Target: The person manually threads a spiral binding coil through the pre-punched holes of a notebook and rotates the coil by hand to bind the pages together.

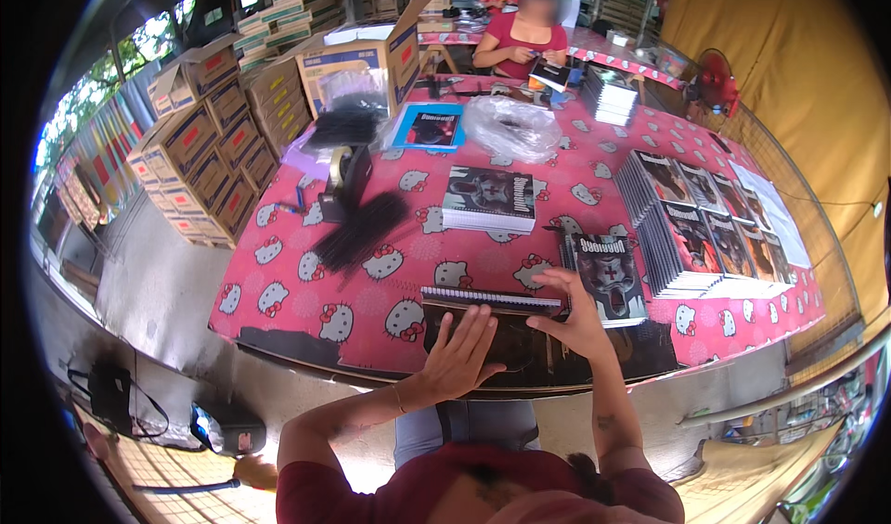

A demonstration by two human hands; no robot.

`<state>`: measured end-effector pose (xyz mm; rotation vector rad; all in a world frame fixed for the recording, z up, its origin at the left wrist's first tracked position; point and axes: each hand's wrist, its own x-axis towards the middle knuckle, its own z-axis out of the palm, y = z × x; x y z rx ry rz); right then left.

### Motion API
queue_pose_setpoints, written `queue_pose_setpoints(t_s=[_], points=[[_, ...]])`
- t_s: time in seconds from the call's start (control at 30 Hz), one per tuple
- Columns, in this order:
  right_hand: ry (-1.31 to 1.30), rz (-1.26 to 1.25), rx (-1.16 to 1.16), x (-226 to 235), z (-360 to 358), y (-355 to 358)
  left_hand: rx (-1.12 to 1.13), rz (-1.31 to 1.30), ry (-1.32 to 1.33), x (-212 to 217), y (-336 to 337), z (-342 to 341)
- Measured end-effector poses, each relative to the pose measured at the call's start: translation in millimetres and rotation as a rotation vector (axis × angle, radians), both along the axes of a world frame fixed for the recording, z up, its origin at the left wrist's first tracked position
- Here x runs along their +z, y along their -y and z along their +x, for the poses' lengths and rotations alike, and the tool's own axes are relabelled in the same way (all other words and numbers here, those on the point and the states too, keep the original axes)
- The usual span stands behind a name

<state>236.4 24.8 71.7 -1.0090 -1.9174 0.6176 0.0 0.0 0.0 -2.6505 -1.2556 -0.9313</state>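
Note:
A dark notebook with a coil spine (492, 298) is at the table's near edge, its coil running left to right on the far side. My left hand (459, 352) rests on it with fingers stretched out and close to the coil. At the right end of the spine, my right hand (575, 320) is held with thumb and fingers spread apart. Whether its fingertips touch the coil I cannot tell. Just beyond the right hand lies a grey-and-black coil-bound notebook (608, 278). A short stack of similar notebooks (487, 199) sits farther up the table.
Tall notebook stacks (691, 232) stand at the right. Loose black coils (362, 232) and a tape dispenser (345, 185) lie at the left, with a plastic bag (512, 127) farther back. Across the table a person (524, 46) handles a notebook. Cardboard boxes (190, 167) are piled beyond the left side.

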Motion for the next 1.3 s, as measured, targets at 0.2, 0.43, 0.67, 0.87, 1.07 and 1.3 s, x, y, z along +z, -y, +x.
queue_pose_setpoints(t_s=[0.2, 0.43, 0.67, 0.87, 1.07, 1.3], points=[[-0.638, -0.32, 0.012, -65.5, -15.0, -10.7, -0.159, -0.381, -0.205, 90.7, -59.3, -12.6], [-0.653, -0.256, -0.08, -72.7, -28.7, -6.7, -0.013, 0.108, -0.227, 46.0, -8.4, 10.5], [-0.609, -0.242, -0.049, -70.2, -24.6, -8.0, 0.021, 0.185, -0.345, 55.5, -35.1, 16.5], [-0.447, -0.354, 0.126, -79.4, -3.6, -13.9, 0.157, 0.3, -0.266, 81.9, -55.7, 26.2], [-0.247, -0.438, 0.221, -49.1, 3.4, -9.1, 0.003, 0.165, -0.222, 50.4, -24.2, 30.5], [-0.35, -0.268, 0.23, -74.2, -5.0, -16.7, -0.108, 0.147, -0.191, 14.9, -15.0, 29.9]])
